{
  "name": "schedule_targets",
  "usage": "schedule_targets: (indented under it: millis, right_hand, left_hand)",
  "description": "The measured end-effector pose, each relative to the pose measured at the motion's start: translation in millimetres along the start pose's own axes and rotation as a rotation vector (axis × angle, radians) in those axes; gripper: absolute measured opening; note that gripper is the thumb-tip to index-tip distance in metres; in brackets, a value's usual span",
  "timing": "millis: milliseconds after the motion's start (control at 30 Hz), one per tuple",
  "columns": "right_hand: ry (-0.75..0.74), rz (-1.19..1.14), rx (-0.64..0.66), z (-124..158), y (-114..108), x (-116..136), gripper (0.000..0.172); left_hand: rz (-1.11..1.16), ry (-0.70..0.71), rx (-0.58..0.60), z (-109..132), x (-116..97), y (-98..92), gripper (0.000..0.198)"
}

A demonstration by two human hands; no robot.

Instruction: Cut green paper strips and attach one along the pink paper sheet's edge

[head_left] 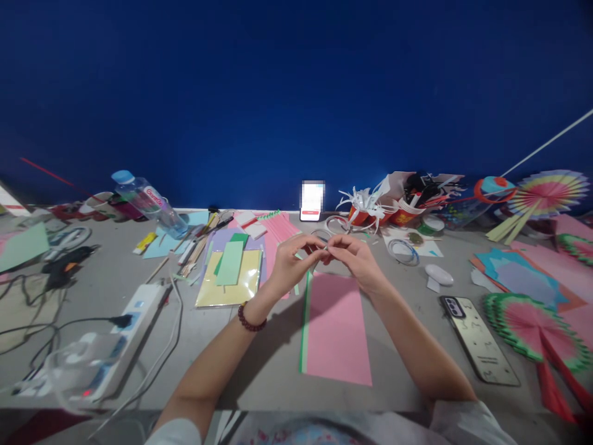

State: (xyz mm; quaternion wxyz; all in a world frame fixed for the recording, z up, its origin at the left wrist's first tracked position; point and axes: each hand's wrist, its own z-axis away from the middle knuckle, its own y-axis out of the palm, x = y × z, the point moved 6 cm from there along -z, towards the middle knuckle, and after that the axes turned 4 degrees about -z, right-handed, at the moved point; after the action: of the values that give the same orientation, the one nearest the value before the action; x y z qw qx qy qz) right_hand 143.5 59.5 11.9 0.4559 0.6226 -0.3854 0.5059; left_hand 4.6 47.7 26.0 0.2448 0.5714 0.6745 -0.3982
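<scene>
My left hand and my right hand meet fingertip to fingertip over the far end of a pink sheet of paper. Both are closed in a pinch. Between the fingertips is a tiny pale piece, too small to name. Green strips run along the sheet's left edge, and the sheet lies flat on the grey table. To the left of my left hand, light green paper strips rest on a pack of yellow paper.
A phone with a lit screen stands against the blue wall. On the left are a power strip with cables and a leaning bottle. On the right lie another phone, a white mouse-shaped item and a pink-green paper fan.
</scene>
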Motion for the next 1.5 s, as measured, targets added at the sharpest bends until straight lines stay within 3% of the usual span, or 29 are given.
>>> schedule_targets:
  millis: [600, 800, 1033, 1500]
  right_hand:
    - [-0.023, 0.094, -0.025, 1.3, -2.8, 3.7, 0.026]
    - [-0.039, 0.1, -0.067, 0.5, -4.0, 0.5, 0.022]
    - [-0.151, 0.173, -0.109, 3.0, -4.2, 2.8, 0.013]
    - [-0.434, 0.567, -0.2, 17.9, 5.0, 23.8, 0.006]
  left_hand:
    - [-0.116, 0.12, 0.029, -1.5, -12.7, -2.3, 0.012]
    - [-0.178, 0.174, -0.075, -0.8, -13.0, -7.6, 0.014]
    - [-0.288, 0.277, -0.138, 2.9, -14.7, -7.2, 0.007]
    - [-0.286, 0.286, -0.128, 3.0, -25.9, -4.9, 0.007]
